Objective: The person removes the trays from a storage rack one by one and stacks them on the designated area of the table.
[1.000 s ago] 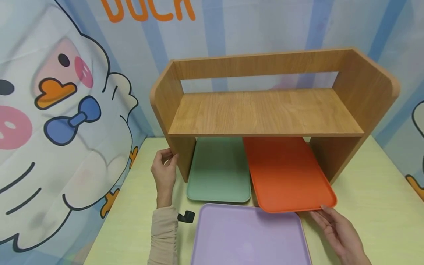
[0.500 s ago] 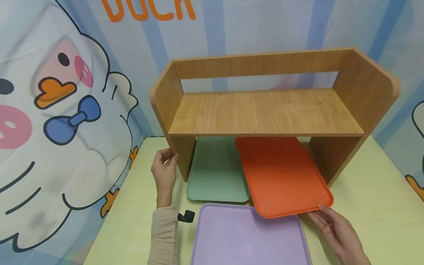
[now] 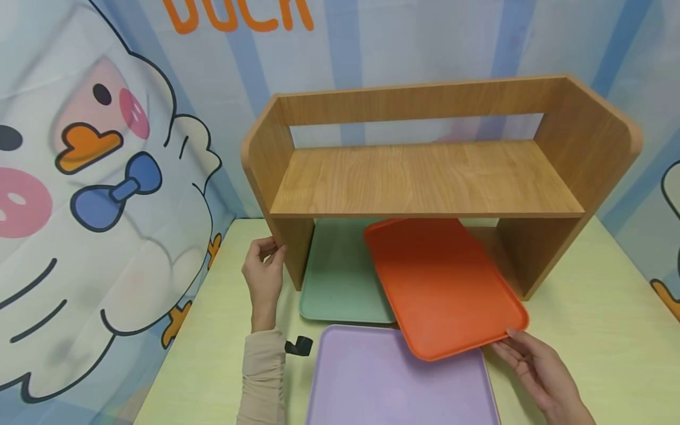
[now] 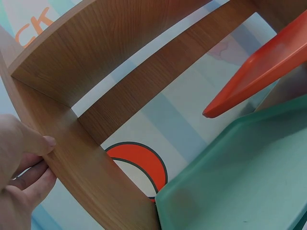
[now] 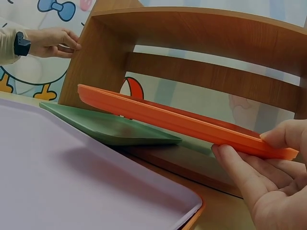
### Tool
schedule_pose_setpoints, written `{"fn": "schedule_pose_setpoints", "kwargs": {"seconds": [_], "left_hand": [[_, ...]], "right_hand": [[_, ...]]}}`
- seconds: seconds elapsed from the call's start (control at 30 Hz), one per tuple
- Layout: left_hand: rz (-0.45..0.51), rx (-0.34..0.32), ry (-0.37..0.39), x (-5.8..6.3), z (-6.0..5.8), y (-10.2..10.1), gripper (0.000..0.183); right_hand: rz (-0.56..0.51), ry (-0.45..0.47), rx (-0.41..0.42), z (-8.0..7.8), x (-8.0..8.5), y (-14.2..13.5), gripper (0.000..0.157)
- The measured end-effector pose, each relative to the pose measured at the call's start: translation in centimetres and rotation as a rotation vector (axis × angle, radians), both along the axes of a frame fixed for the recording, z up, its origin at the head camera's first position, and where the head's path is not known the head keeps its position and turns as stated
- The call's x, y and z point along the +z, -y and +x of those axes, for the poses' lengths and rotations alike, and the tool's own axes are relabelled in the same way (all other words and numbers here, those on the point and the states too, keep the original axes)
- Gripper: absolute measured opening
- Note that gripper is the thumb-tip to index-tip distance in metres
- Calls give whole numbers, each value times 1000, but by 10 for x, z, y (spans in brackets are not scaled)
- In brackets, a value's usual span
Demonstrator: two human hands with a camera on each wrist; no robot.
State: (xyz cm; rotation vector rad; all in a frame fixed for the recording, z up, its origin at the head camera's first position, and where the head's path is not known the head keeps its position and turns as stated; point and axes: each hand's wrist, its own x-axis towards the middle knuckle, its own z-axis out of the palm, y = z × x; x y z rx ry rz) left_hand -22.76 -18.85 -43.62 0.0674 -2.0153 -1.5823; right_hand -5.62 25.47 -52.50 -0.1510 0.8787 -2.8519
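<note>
My right hand (image 3: pixel 536 369) pinches the front right corner of an orange tray (image 3: pixel 451 289), thumb on top and fingers beneath. In the right wrist view the tray (image 5: pixel 168 117) hangs tilted above a green tray (image 5: pixel 105 125), its rear under the shelf board. My left hand (image 3: pixel 264 277) holds the front edge of the left side panel of a wooden shelf (image 3: pixel 425 180). The left wrist view shows that hand's thumb on the panel (image 4: pixel 91 167) and its fingers curled behind. Below the board, the green tray (image 3: pixel 345 283) lies at the left, partly covered by the orange one.
A purple tray (image 3: pixel 393 383) lies in front of the shelf, and an orange rim (image 5: pixel 194 218) shows under its corner. A black wrist device (image 3: pixel 299 346) sits at the left sleeve. The shelf's right side panel (image 3: pixel 531 254) stands right of the orange tray. A duck-printed cloth hangs behind.
The orange tray has turned and slid toward the left and front, now covering more of the green tray. My right hand has shifted slightly left with it. My left hand stays put.
</note>
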Motion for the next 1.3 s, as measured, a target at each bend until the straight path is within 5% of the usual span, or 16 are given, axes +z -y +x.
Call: {"fn": "schedule_pose_setpoints", "kwargs": {"seconds": [1.3], "left_hand": [[18,-9,11,0,-1,0,22]], "right_hand": [[194,-36,122,1,5,1,47]]}}
